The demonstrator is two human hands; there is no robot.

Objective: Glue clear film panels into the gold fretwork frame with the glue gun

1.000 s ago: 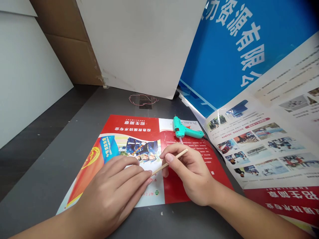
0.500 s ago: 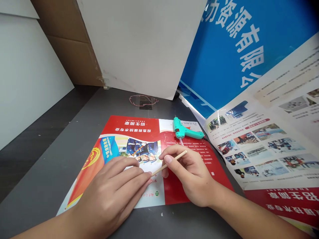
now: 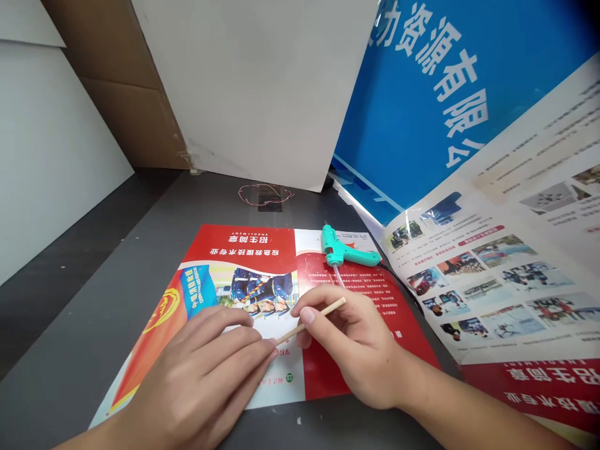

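Observation:
My right hand pinches a thin wooden stick between thumb and fingers, above a red-and-white printed leaflet. My left hand lies flat on the leaflet with its fingers together, and their tips are at the stick's lower end. A teal hot glue gun lies on its side on the leaflet, just beyond my right hand. A clear glue stick runs from it toward that hand, and my fingers hide its far end.
The leaflet rests on a grey table. A thin pinkish loop lies on it farther back. A white board, cardboard and a blue banner stand behind. A large printed poster curls up at the right.
The whole scene has shifted slightly down and left in view. My hands keep the same pose, and the right hand still holds the stick.

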